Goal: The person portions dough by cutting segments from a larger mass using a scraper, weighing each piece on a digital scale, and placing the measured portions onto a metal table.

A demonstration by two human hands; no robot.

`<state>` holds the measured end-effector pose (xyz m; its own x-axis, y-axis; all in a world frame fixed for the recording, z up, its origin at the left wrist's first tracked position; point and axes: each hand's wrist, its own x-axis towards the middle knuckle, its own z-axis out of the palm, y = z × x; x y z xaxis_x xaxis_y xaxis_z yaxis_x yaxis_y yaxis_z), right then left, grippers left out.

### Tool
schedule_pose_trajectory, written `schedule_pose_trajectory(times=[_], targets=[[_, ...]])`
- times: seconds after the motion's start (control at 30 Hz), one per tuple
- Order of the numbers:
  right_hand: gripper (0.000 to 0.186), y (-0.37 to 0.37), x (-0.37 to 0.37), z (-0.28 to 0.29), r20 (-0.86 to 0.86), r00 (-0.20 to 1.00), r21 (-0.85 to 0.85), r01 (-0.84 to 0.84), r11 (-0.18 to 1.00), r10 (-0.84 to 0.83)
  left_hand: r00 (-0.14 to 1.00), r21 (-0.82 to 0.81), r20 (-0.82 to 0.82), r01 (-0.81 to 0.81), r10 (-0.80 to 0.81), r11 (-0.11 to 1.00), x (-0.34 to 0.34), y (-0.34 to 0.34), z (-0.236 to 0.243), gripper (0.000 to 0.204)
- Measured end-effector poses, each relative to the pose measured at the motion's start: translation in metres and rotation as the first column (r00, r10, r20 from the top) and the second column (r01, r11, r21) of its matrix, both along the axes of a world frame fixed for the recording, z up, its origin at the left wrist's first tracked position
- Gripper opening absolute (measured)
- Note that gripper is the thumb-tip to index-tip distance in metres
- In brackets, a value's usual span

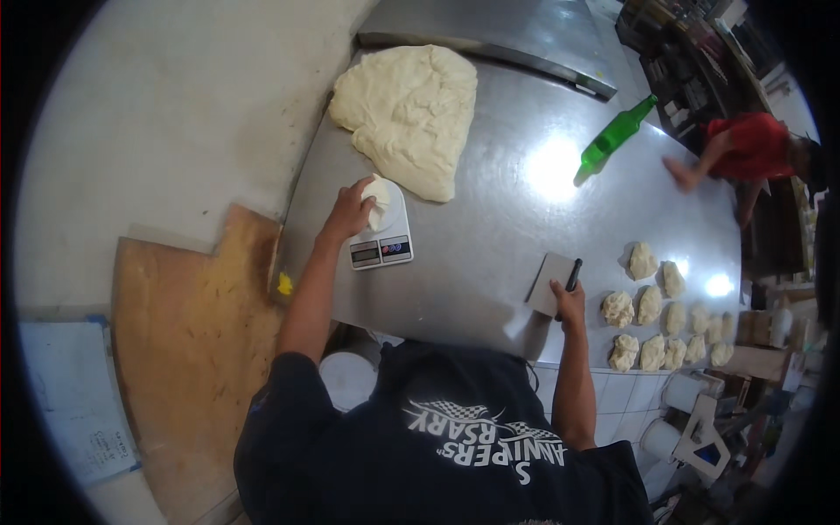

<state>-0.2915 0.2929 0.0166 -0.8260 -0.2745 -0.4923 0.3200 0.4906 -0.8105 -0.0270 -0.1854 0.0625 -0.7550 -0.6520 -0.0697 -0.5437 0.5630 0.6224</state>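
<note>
My left hand (353,210) is closed around a piece of dough (377,199) on the round platform of a white digital kitchen scale (395,248). Just beyond the scale spreads a large slab of pale dough (407,114). In my right hand (570,304) is a dough scraper (546,282) with a flat metal blade and a black handle, held over the steel table (472,271). To the right of that hand lie several portioned dough lumps (650,305) in rough rows.
A green glass bottle (616,138) lies on the far right of the table. Beyond it, a person in a red top (751,144) has a hand at the table's edge. A raised steel ledge (499,44) runs along the back; a wooden board (184,306) stands left.
</note>
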Motion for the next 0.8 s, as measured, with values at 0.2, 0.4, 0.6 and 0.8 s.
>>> schedule_pose_trajectory(times=[0.2,0.4,0.6,0.8], targets=[[0.038,0.008,0.007,0.042,0.186,0.979,-0.206,0.122,0.971,-0.084,0.968,-0.587,0.034,-0.182,0.249,0.789,-0.017,0.059,0.021,0.058],[0.050,0.027,-0.005,0.024,0.025,0.998,-0.018,0.052,0.998,-0.052,0.952,-0.242,-0.297,0.006,-0.080,0.970,-0.019,0.168,-0.020,0.049],[0.043,-0.006,0.002,0.036,0.118,0.990,-0.115,-0.063,0.991,0.077,0.875,0.107,-0.360,0.382,-0.322,0.918,-0.032,0.248,-0.055,0.053],[0.039,-0.034,0.011,0.082,0.133,0.915,-0.167,-0.359,0.919,0.381,0.811,0.269,-0.488,0.490,-0.321,0.829,-0.054,0.250,-0.039,0.069]])
